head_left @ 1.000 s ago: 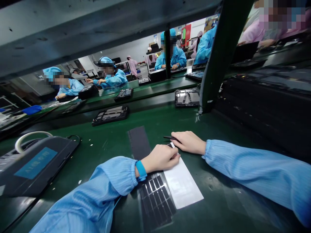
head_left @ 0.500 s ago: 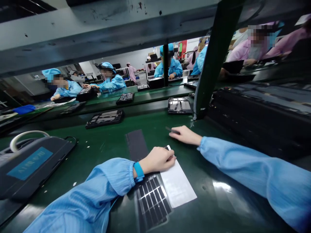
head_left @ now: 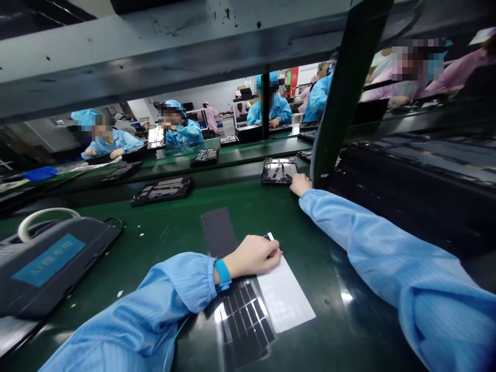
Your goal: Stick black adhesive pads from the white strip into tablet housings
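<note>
- Evidently the left hand (head_left: 253,254) acts as a weight: its bent fingers lie over the far end of the white sheet (head_left: 289,294), probably to stop it sliding on the slick green worktop (head_left: 170,230). Whether they pinch the edge or merely press down, I cannot tell.
- The white sheet slants toward the wearer, its lower part uncovered, since the hand takes up only the upper end.
- Just beside it, under the left wrist, lies a clear film with black rectangular pieces (head_left: 246,320); placed there, it seems meant to be close at hand.
- Beyond the left wrist, a dark grey sheet (head_left: 219,231) lies flat, partly hidden by the hand.
- The right hand (head_left: 301,184) is stretched out to the near right corner of an opened tablet-like device (head_left: 278,170). Its fingers are hidden, so I cannot tell whether they grasp the casing or are loose.
- That device sits at the worktop's far side, beside the green post (head_left: 344,98), open face up, presumably so its silvery insides stay exposed.
- A second opened device (head_left: 160,190) lies farther left, untouched by either hand.
</note>
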The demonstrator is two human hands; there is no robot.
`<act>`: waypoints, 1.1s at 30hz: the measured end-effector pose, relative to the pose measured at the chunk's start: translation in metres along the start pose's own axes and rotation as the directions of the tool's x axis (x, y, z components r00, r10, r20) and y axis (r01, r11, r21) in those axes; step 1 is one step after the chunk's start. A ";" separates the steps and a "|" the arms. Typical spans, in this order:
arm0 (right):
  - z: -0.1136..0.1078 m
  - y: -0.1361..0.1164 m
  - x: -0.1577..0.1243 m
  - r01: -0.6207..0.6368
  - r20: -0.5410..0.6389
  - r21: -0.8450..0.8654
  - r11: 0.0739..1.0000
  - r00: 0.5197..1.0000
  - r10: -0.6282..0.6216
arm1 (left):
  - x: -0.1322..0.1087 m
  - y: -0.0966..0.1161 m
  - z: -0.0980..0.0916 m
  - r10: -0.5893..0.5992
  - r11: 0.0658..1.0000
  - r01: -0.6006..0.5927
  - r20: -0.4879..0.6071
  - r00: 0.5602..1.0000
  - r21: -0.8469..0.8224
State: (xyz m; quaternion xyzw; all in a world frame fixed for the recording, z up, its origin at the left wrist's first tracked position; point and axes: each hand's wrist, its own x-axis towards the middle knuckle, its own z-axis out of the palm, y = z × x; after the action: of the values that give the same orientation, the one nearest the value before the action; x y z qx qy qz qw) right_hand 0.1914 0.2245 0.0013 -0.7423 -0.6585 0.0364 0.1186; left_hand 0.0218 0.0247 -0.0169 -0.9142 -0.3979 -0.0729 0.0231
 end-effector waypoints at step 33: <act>-0.009 -0.024 -0.010 -0.297 0.258 0.906 0.301 0.952 0.163 | 0.001 0.002 -0.005 -0.019 0.986 0.026 0.047 0.999 -0.164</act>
State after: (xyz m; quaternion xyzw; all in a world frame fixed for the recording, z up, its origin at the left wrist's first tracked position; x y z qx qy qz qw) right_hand 0.1684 0.2157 0.0148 -0.6213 -0.4097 0.4671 0.4775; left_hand 0.0232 0.0239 -0.0121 -0.9099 -0.4011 -0.0850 -0.0623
